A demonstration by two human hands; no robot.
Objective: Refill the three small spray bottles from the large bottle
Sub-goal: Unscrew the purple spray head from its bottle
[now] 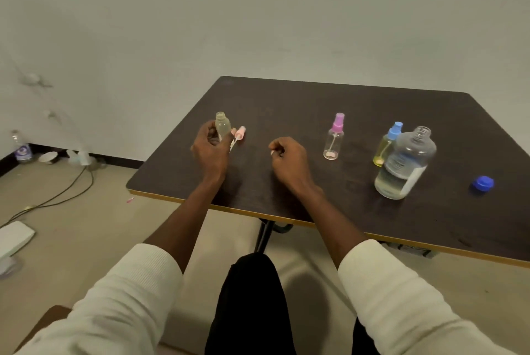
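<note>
My left hand (211, 151) grips a small clear bottle (222, 126) upright above the table, its neck uncapped. A pink spray head (239, 134) with its tube lies right beside that hand; whether the fingers touch it I cannot tell. My right hand (288, 160) rests curled on the table, holding nothing. To the right stands a small clear bottle with a purple spray top (334, 136). Further right is a yellowish bottle with a blue spray top (387, 143), partly hidden by the large uncapped bottle (404, 165), about a third full of clear liquid.
The dark table (358, 113) has a yellow front edge. A blue cap (483, 183) lies at the right of the large bottle. On the floor at left are cables (66, 191), a plastic bottle (21, 148) and a white block (14, 237).
</note>
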